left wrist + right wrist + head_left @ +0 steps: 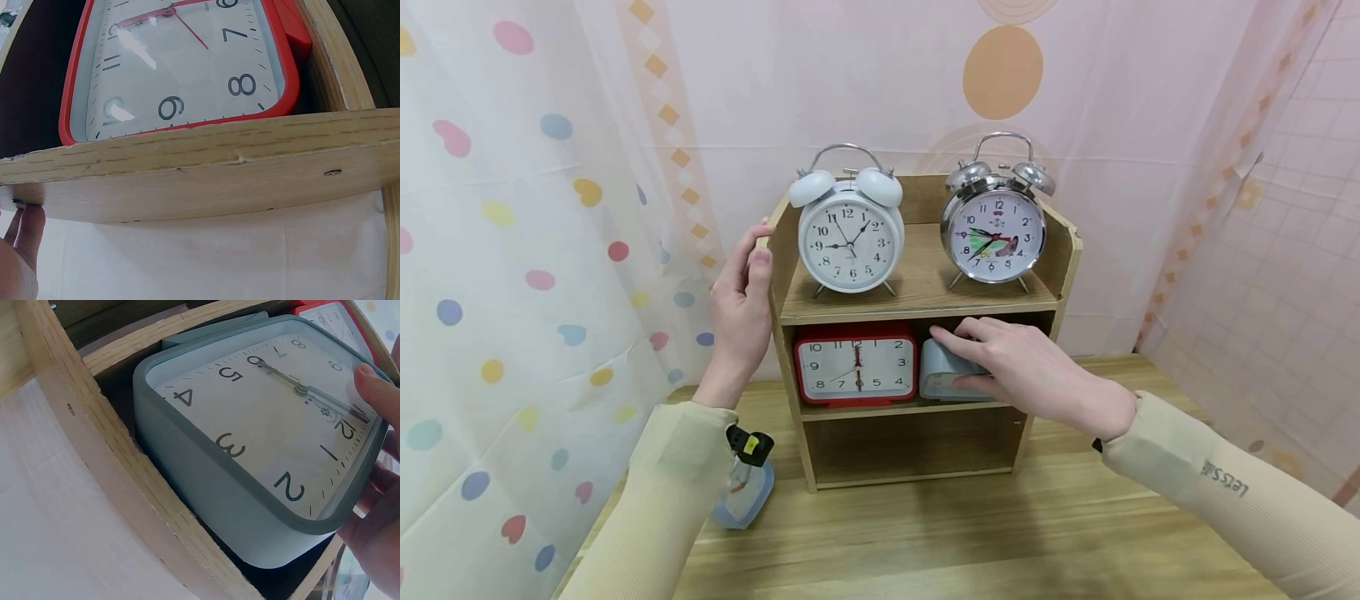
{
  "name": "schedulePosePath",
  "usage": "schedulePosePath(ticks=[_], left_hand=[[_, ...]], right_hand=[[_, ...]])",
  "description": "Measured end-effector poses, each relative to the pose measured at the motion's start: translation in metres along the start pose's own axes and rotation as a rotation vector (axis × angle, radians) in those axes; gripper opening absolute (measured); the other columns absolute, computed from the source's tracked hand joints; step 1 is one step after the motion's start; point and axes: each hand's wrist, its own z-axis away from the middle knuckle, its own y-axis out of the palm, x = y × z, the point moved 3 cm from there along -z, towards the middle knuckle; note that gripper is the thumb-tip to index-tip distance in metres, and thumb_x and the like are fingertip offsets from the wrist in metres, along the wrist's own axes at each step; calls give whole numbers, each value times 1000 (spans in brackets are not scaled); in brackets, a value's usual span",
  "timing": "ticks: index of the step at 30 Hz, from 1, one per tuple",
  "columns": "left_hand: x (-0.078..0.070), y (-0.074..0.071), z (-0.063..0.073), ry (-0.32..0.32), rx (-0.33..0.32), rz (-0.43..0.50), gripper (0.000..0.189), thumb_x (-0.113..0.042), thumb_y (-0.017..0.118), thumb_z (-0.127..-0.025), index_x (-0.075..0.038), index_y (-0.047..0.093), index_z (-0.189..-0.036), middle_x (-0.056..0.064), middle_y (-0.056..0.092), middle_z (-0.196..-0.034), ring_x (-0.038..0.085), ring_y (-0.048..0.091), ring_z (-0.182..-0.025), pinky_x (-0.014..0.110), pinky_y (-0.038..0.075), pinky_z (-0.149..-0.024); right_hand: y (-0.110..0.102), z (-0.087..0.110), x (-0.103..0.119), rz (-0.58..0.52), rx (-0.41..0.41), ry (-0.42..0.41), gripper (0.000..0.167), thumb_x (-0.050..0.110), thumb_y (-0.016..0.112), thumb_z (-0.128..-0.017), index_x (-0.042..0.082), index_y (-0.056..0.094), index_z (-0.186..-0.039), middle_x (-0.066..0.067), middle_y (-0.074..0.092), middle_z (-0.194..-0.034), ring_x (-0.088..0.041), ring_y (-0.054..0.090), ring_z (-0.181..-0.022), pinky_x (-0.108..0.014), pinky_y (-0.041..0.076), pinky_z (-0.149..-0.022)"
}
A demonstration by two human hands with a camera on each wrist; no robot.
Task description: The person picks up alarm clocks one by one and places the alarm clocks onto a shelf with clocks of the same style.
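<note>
My right hand (1018,362) grips a grey-blue rectangular alarm clock (250,425) at the right of the middle compartment of a small wooden shelf (917,475). In the right wrist view its thumb (378,394) lies on the clock's front edge, with fingers behind the top. My left hand (741,308) rests against the upper left side panel of the shelf, fingertips at its top edge. Left of the grey-blue clock stands a red rectangular clock (856,367) with a white dial, also close by in the left wrist view.
On the top shelf stand a white twin-bell clock (850,242) and a silver twin-bell clock (994,233). A light-blue clock (747,496) lies on the wooden table (925,550) by the left forearm, partly hidden. Patterned curtains (512,208) hang behind and beside the shelf.
</note>
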Motion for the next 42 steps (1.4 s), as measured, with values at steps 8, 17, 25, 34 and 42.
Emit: schedulePosePath(ticks=[8,17,25,34,42], left_hand=[[-1,1,-1,12,-10,-8,35,-24,49,-111,-12,63,-141,-12,64,-112,7,36,-77,22,33,-78],[0,1,0,5,-4,-22,35,-25,49,-111,-14,62,-142,-8,63,-109,5,39,-79,22,33,-77],[-1,1,0,13,-9,-21,34,-24,49,-111,-15,63,-140,-15,39,-79,7,34,-71,23,31,-70],[-1,1,1,14,-9,-24,34,-25,49,-111,-15,63,-140,-17,49,-87,6,36,-74,23,32,-74],[-1,0,0,8,-12,-26,34,-25,49,-111,-16,63,-140,-15,42,-82,7,35,-73,23,32,-73]], right_hand=[[2,0,-4,-27,19,10,62,30,87,-85,11,67,-141,1,69,-103,-9,61,-82,-30,56,-68],[3,-3,-5,4,25,-11,62,31,88,-85,11,68,-140,1,71,-105,-12,65,-87,-31,58,-71],[4,-2,-4,8,23,9,64,29,89,-84,5,65,-138,-3,78,-118,-19,75,-106,-37,62,-88],[8,5,-1,163,-114,-94,58,31,88,-84,5,69,-133,-10,75,-123,-25,73,-113,-39,62,-91],[11,7,3,252,-232,-129,56,32,92,-80,9,72,-127,-10,70,-114,-23,70,-104,-35,63,-80]])
